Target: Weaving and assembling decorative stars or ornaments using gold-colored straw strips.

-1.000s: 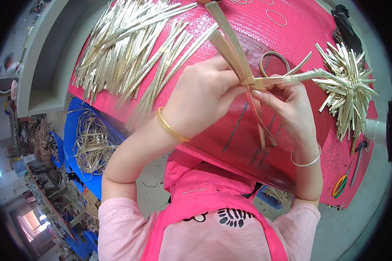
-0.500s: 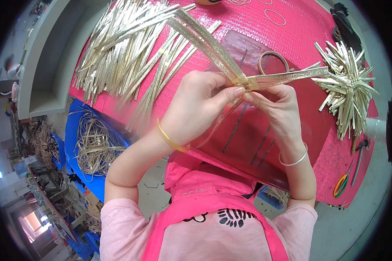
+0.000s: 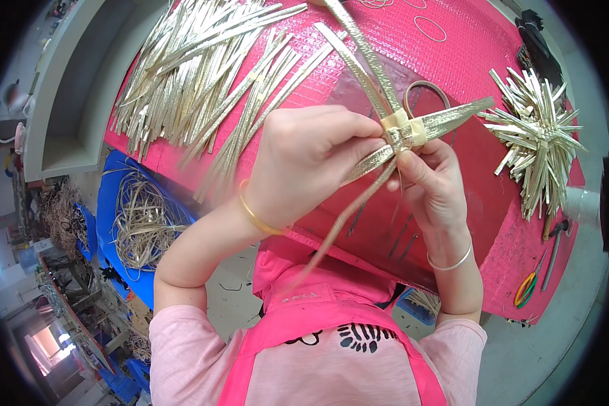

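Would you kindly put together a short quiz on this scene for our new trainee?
1. True or false: the left hand and the right hand both hold the crossed gold strips.
2. The scissors at the right are: a) blue-handled; b) yellow-and-green-handled; c) black-handled.
3. Fill in: the silver-coloured bangle is worn on the ___ wrist.

Key: 1. True. 2. b. 3. right.
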{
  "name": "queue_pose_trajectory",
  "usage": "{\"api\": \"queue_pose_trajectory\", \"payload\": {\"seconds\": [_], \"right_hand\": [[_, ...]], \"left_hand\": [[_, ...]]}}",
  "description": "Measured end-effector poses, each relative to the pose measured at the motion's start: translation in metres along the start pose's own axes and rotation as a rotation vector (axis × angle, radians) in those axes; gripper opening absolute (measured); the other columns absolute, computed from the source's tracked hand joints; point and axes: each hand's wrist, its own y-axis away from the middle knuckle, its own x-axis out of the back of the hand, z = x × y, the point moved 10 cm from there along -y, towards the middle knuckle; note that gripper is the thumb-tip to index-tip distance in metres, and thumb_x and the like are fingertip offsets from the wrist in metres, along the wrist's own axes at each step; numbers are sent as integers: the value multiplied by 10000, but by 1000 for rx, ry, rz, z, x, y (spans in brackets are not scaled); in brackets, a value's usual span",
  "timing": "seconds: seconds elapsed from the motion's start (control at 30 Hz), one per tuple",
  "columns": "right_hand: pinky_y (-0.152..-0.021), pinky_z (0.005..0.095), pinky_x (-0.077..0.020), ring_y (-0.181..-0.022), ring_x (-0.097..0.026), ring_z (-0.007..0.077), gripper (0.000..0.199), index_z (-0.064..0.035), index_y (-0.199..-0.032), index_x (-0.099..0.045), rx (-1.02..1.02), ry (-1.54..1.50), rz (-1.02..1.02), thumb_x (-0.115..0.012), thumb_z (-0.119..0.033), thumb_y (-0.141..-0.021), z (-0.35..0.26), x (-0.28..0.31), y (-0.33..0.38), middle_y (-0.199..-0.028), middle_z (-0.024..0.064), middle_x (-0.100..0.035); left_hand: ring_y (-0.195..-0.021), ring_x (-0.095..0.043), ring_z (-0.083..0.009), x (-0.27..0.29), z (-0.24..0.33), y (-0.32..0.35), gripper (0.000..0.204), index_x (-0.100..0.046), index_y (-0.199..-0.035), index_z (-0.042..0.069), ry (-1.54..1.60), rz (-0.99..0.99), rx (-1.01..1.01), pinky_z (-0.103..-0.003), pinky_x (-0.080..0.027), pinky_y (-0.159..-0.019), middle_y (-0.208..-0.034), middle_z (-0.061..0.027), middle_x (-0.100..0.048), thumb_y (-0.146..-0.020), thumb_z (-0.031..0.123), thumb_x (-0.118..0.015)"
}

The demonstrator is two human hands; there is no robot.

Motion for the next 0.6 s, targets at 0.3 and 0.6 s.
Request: {"api": "queue_pose_trajectory", "payload": {"seconds": [0.3, 0.6], "right_hand": [[-483, 204, -434, -585, -549, 86, 108, 42, -759, -564, 429, 1011, 196, -620, -7, -680, -53, -12, 7, -699, 67, -588], [-504, 165, -410, -587, -523, 60, 124, 41, -809, -563, 555, 834, 196, -609, 15, -697, -56, -18, 14, -708, 33, -558]], "left_hand": [[-549, -532, -63, -8, -31, 4, 142, -569, -809, -54, 177, 9, 372, -155, -407, -478, -680, -56, -587, -746, 73, -574], [-451, -520, -99, -57, -66, 25, 115, -536, -785, -11, 1144, 71, 849, -181, -396, -403, -601, -60, -548, -762, 99, -561]]}}
